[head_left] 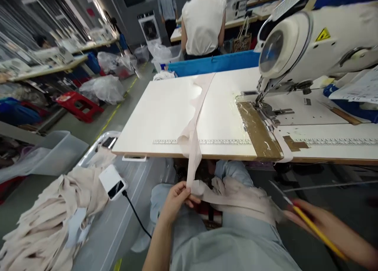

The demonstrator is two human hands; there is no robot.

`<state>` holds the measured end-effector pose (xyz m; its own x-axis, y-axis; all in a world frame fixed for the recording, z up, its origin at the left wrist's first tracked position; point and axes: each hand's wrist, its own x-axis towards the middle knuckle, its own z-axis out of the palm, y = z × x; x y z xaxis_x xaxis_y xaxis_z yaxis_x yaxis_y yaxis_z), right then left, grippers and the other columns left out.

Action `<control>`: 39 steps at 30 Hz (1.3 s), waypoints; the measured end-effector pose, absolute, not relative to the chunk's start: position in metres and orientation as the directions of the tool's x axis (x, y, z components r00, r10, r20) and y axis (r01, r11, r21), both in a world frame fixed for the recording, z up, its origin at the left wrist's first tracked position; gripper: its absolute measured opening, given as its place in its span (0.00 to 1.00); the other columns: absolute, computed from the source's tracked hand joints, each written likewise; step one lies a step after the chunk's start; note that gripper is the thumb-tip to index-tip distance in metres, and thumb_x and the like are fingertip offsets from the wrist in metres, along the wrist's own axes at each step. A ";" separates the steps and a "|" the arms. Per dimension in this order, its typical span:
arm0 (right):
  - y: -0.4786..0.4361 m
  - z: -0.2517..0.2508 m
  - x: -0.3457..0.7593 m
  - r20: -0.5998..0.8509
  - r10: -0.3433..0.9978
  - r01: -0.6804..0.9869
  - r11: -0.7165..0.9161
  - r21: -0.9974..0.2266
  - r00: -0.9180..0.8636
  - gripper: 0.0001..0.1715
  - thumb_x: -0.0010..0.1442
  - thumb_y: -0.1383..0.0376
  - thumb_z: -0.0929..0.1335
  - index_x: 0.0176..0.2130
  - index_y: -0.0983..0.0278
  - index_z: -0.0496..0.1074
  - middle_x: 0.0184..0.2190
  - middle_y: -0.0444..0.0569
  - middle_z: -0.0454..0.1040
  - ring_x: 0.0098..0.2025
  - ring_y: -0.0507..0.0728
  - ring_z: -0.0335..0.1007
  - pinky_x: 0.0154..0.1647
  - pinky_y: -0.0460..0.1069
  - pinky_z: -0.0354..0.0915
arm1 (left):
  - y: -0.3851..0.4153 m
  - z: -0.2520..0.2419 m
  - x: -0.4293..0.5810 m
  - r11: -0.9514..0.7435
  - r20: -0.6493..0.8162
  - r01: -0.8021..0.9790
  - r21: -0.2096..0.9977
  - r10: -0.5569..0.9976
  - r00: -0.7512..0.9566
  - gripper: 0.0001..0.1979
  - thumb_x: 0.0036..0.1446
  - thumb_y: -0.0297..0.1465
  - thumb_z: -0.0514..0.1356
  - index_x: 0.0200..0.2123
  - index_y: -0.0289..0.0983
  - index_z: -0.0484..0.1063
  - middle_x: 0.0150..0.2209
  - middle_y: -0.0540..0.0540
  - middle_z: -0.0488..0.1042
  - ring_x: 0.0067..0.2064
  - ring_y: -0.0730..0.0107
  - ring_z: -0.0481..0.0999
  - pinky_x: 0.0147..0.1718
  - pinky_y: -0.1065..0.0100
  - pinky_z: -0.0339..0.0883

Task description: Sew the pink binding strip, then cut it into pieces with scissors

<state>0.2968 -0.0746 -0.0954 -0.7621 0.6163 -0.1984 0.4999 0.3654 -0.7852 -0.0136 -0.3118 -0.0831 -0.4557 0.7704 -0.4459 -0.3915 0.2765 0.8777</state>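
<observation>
A beige fabric strip, hanging over the desk's front edge, is being pinched by the left hand; a yellow pencil is being clasped in the blurred right hand.

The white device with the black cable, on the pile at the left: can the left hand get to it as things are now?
Probably yes. The white device lies uncovered on the beige fabric pile, and nothing stands between it and the left hand. But that hand is pinching the fabric strip, so it is not free.
</observation>
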 end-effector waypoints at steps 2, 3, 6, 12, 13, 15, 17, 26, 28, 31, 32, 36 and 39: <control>-0.093 -0.088 0.279 -0.326 0.431 0.483 0.331 -0.810 -0.842 0.26 0.60 0.40 0.66 0.29 0.59 0.66 0.25 0.48 0.68 0.27 0.60 0.68 0.28 0.54 0.68 | -0.308 -0.086 0.000 0.267 -0.464 -0.440 0.858 0.769 -0.440 0.26 0.45 0.51 0.70 0.34 0.35 0.72 0.27 0.44 0.80 0.28 0.65 0.81 0.24 0.73 0.70; -0.101 -0.084 0.265 -0.364 0.307 0.459 0.338 -0.822 -0.879 0.27 0.62 0.40 0.64 0.28 0.59 0.63 0.25 0.45 0.65 0.26 0.57 0.64 0.27 0.52 0.65 | -0.307 -0.087 0.006 0.267 -0.470 -0.453 0.851 0.771 -0.429 0.26 0.45 0.51 0.69 0.35 0.35 0.71 0.27 0.44 0.80 0.28 0.64 0.82 0.25 0.72 0.71; -0.113 -0.078 0.218 -0.383 0.060 0.369 0.444 -0.817 -0.922 0.28 0.63 0.41 0.62 0.27 0.59 0.54 0.24 0.41 0.57 0.26 0.54 0.56 0.27 0.49 0.58 | -0.308 -0.087 0.015 0.278 -0.482 -0.471 0.837 0.782 -0.396 0.26 0.48 0.52 0.67 0.35 0.35 0.70 0.23 0.46 0.78 0.28 0.64 0.82 0.26 0.72 0.72; -0.102 -0.074 0.178 -0.458 -0.120 0.331 0.536 -0.776 -0.881 0.30 0.62 0.39 0.61 0.27 0.59 0.54 0.23 0.39 0.55 0.25 0.52 0.52 0.26 0.47 0.54 | -0.313 -0.086 0.020 0.312 -0.495 -0.447 0.838 0.780 -0.382 0.25 0.51 0.52 0.66 0.36 0.35 0.71 0.23 0.48 0.78 0.23 0.67 0.80 0.22 0.73 0.69; -0.101 -0.073 0.176 -0.461 -0.126 0.328 0.544 -0.772 -0.878 0.30 0.61 0.39 0.61 0.26 0.60 0.54 0.22 0.39 0.55 0.25 0.52 0.52 0.25 0.46 0.53 | -0.312 -0.086 0.020 0.315 -0.493 -0.439 0.841 0.781 -0.384 0.25 0.51 0.52 0.66 0.35 0.35 0.71 0.22 0.48 0.77 0.22 0.68 0.80 0.21 0.74 0.68; -0.100 -0.070 0.173 -0.469 -0.132 0.323 0.564 -0.760 -0.873 0.30 0.61 0.39 0.62 0.26 0.60 0.54 0.22 0.39 0.55 0.24 0.51 0.51 0.24 0.46 0.51 | -0.311 -0.084 0.020 0.319 -0.492 -0.433 0.843 0.782 -0.383 0.24 0.51 0.52 0.65 0.34 0.35 0.72 0.19 0.48 0.76 0.22 0.68 0.79 0.20 0.75 0.66; -0.100 -0.068 0.170 -0.473 -0.129 0.320 0.581 -0.748 -0.871 0.30 0.61 0.39 0.61 0.26 0.59 0.53 0.21 0.39 0.55 0.24 0.51 0.51 0.24 0.46 0.50 | -0.309 -0.082 0.020 0.326 -0.500 -0.438 0.838 0.781 -0.374 0.24 0.51 0.52 0.66 0.33 0.34 0.72 0.18 0.48 0.76 0.22 0.68 0.79 0.21 0.75 0.65; -0.105 -0.065 0.159 -0.464 -0.074 0.299 0.674 -0.676 -0.883 0.29 0.60 0.40 0.62 0.25 0.59 0.56 0.20 0.41 0.58 0.23 0.52 0.52 0.24 0.47 0.49 | -0.307 -0.083 0.020 0.342 -0.527 -0.466 0.816 0.772 -0.355 0.27 0.49 0.54 0.65 0.35 0.33 0.72 0.21 0.45 0.78 0.25 0.62 0.81 0.23 0.71 0.69; -0.107 -0.063 0.159 -0.455 -0.027 0.293 0.731 -0.616 -0.890 0.28 0.61 0.41 0.62 0.25 0.60 0.58 0.20 0.42 0.61 0.23 0.53 0.53 0.25 0.48 0.48 | -0.308 -0.083 0.020 0.339 -0.524 -0.464 0.818 0.771 -0.362 0.26 0.50 0.53 0.65 0.36 0.33 0.73 0.21 0.45 0.78 0.25 0.62 0.81 0.24 0.71 0.70; -0.111 -0.062 0.161 -0.443 0.031 0.283 0.808 -0.516 -0.896 0.28 0.61 0.41 0.64 0.26 0.60 0.61 0.21 0.44 0.65 0.23 0.53 0.55 0.24 0.48 0.47 | -0.309 -0.084 0.020 0.328 -0.518 -0.464 0.823 0.769 -0.375 0.26 0.50 0.52 0.66 0.36 0.33 0.73 0.21 0.46 0.77 0.24 0.63 0.81 0.23 0.71 0.69; -0.112 -0.062 0.161 -0.439 0.043 0.282 0.821 -0.497 -0.898 0.29 0.61 0.41 0.64 0.25 0.61 0.62 0.21 0.44 0.66 0.23 0.53 0.56 0.24 0.48 0.47 | -0.309 -0.085 0.020 0.325 -0.515 -0.464 0.824 0.770 -0.377 0.26 0.50 0.52 0.66 0.35 0.33 0.73 0.21 0.46 0.77 0.24 0.63 0.80 0.23 0.71 0.69; -0.115 -0.066 0.165 -0.397 0.086 0.277 0.847 -0.454 -0.914 0.29 0.61 0.42 0.66 0.24 0.61 0.64 0.20 0.45 0.68 0.22 0.54 0.59 0.23 0.48 0.46 | -0.309 -0.086 0.021 0.324 -0.515 -0.462 0.825 0.767 -0.381 0.26 0.49 0.52 0.67 0.35 0.33 0.74 0.20 0.46 0.77 0.23 0.65 0.79 0.23 0.71 0.69; -0.115 -0.070 0.167 -0.367 0.094 0.265 0.852 -0.451 -0.926 0.29 0.61 0.43 0.67 0.23 0.61 0.64 0.19 0.45 0.67 0.22 0.53 0.59 0.23 0.48 0.45 | -0.309 -0.088 0.022 0.324 -0.518 -0.469 0.822 0.769 -0.376 0.25 0.49 0.52 0.67 0.35 0.33 0.74 0.20 0.46 0.77 0.23 0.66 0.79 0.23 0.71 0.69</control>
<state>0.1673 -0.1151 -0.0705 -0.9255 0.0942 -0.3667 0.2654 0.8521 -0.4510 0.0224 -0.3095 -0.0878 -0.3761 0.7685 -0.5176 -0.4695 0.3236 0.8215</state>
